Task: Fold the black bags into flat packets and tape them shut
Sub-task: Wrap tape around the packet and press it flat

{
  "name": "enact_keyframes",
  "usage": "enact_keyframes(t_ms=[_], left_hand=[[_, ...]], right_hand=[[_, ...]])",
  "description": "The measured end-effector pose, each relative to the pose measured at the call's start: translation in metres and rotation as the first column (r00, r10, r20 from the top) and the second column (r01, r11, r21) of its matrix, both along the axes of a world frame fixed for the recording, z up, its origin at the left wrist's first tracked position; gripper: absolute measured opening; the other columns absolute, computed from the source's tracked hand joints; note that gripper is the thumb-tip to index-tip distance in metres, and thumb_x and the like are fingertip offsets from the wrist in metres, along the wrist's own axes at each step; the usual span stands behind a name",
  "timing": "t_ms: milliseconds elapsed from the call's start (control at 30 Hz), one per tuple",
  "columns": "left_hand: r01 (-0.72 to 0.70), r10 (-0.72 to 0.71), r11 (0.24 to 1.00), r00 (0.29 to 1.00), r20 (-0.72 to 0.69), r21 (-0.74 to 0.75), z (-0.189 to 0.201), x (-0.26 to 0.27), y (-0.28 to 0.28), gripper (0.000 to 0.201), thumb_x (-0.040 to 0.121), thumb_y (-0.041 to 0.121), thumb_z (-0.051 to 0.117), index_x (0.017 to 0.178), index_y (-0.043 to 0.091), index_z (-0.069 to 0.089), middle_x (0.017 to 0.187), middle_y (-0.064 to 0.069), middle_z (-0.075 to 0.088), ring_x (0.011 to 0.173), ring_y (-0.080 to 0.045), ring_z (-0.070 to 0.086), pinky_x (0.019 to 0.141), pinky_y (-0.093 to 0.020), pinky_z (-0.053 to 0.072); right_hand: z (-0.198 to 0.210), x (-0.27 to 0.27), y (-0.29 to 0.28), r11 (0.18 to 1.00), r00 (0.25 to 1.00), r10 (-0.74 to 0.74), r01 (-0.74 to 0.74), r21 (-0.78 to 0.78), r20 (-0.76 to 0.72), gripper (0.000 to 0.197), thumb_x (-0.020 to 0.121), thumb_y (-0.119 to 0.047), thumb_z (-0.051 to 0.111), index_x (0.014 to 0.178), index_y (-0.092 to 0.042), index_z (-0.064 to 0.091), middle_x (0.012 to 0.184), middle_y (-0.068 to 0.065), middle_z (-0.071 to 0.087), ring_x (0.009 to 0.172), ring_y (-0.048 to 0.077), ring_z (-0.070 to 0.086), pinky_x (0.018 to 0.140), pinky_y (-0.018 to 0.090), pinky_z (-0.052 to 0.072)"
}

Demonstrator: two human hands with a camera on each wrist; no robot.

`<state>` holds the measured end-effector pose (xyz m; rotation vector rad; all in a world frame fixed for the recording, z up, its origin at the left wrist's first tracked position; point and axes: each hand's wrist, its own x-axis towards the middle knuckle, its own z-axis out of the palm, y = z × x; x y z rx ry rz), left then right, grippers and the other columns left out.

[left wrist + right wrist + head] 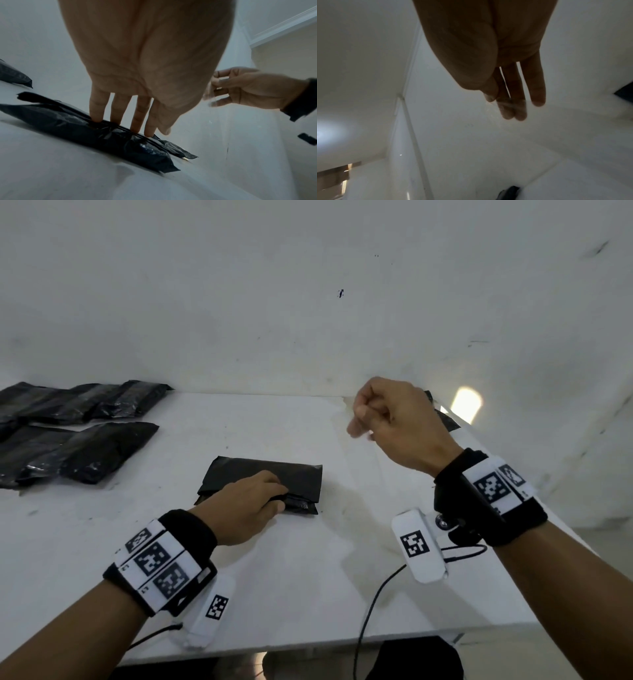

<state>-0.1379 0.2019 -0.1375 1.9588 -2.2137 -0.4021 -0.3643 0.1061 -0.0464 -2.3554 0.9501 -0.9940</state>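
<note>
Straight left hand (pixel 244 505) fingers (pixel 96 108) press the folded black bag (pixel 274 479) mid-table (pixel 308 594). Right hand (pixel 394 422), raised beyond, pinches clear tape (pixel 208 92), barely discernible. Finished packets (pixel 78 429) lie far left, partly cropped.

A white tabletop (pixel 281 559) fills the lower half of the head view, its surface scuffed and marked with small dark specks. Behind it rises a white wall (pixel 308 302), bearing a few dark spots and faint scratches. A bright patch of light (pixel 466 402) falls on the wall at the right, near the tabletop's far corner. A thin black cable (pixel 373 601) curves across the tabletop's near right part and drops over its front edge. In the left wrist view, white moulding (pixel 281 27) runs along the upper right, where wall meets ceiling.
</note>
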Motion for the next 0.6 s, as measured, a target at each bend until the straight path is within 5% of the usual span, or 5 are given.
enact_keyframes(t_ms=[167,267,400,600], left_hand=[[-0.035,0.027,0.999,0.979,-0.202,-0.036,0.002,0.000,0.006,0.035,0.102,0.022,0.046,0.136,0.017,0.053,0.130,0.003,0.055,0.120,-0.013,0.050,0.102,-0.023,0.036],[-0.050,0.041,0.998,0.963,-0.267,-0.026,0.002,0.000,0.010,0.032,0.099,0.013,0.048,0.129,0.021,0.057,0.126,0.002,0.059,0.114,-0.013,0.053,0.098,-0.024,0.040],[-0.034,0.051,0.998,0.948,-0.314,0.057,0.001,0.005,0.013,0.044,0.082,0.015,0.056,0.114,0.045,0.052,0.126,0.007,0.057,0.115,-0.012,0.052,0.100,-0.030,0.042],[-0.045,0.104,0.988,0.899,-0.426,0.146,0.001,0.009,0.022,0.062,0.062,0.033,0.076,0.119,0.045,0.056,0.152,0.009,0.036,0.148,-0.004,0.010,0.111,-0.028,0.020]], right_hand=[[0.019,0.012,0.021,0.998,0.998,0.058,-0.058,0.022,0.002,0.013,0.094,0.000,0.051,0.085,-0.006,0.059,0.070,0.004,0.074,0.070,0.012,0.072,0.066,0.036,0.059],[0.025,0.016,0.033,0.991,0.992,0.082,-0.091,0.103,0.093,0.015,0.096,0.000,0.049,0.085,-0.008,0.058,0.071,0.010,0.073,0.071,0.013,0.073,0.065,0.038,0.062],[0.051,0.030,0.044,0.970,0.966,0.112,-0.157,0.184,0.232,0.012,0.098,-0.004,0.050,0.089,-0.005,0.058,0.074,0.011,0.074,0.069,0.022,0.074,0.058,0.036,0.060],[0.069,0.064,0.045,0.932,0.927,0.066,-0.190,0.310,0.370,0.009,0.095,-0.001,0.051,0.094,0.003,0.059,0.074,0.016,0.073,0.063,0.031,0.073,0.051,0.032,0.055]])
